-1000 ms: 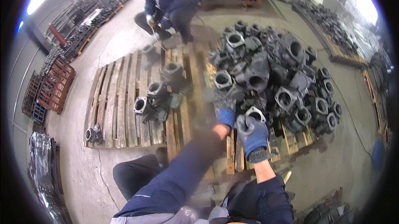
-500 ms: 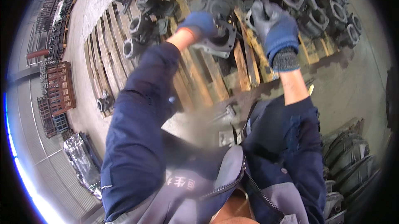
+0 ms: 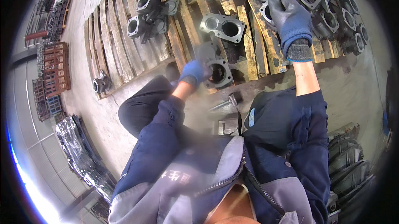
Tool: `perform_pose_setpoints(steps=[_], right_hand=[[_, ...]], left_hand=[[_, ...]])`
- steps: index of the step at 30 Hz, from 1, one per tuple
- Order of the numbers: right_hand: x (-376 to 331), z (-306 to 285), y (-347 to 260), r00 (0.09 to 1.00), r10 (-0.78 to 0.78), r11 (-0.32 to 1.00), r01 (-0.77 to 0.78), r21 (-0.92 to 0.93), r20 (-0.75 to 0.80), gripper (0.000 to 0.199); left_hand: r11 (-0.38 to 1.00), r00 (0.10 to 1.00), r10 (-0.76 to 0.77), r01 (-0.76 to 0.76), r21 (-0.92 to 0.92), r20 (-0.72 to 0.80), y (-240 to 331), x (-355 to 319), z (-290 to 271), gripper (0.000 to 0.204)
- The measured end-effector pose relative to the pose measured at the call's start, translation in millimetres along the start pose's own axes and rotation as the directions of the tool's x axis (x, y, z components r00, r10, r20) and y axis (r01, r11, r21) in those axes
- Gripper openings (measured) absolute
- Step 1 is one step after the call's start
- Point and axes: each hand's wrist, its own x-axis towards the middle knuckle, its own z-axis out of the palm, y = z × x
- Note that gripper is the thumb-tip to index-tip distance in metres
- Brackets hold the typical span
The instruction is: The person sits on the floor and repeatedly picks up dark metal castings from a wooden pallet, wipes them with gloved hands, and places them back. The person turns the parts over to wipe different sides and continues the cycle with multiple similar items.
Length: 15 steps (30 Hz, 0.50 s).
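My left hand [image 3: 193,73], in a blue glove and smeared by motion, is closed on the side of a dark metal casting [image 3: 219,74]. This casting has a square flange with a round bore and sits low at the pallet's near edge. Just beyond it lies a flat-flanged casting [image 3: 222,27] with two round openings, one of them dark and deep. My right hand [image 3: 291,16], in a blue and grey glove, has its fingers curled against the flange of another casting [image 3: 265,11]. Whether it grips that flange is hidden.
Wooden pallets [image 3: 120,37] carry the castings. Several more castings [image 3: 328,12] crowd the right side. A hammer [image 3: 230,100] lies on the floor near my knees. Curved metal parts [image 3: 347,161] are stacked at lower right; rusty racks [image 3: 56,68] stand at left.
My left hand has drawn a casting toward me, off the two-opening casting, which now shows fully. My right hand stays at the same casting. The whole view has shifted.
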Motion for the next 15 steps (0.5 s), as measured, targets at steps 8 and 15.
perform_pose_setpoints(steps=[8,15], right_hand=[[-16,13,-8,0.982,0.049,0.98,-0.083,0.181,0.181,0.027],[-23,27,-7,0.972,0.058,0.955,-0.121,0.269,0.228,0.024]], left_hand=[[0.836,0.962,0.268,-0.201,-0.511,0.06,-79,17,7,0.052],[0.978,0.988,-0.153,0.155,-0.141,0.029,-100,58,14,0.031]])
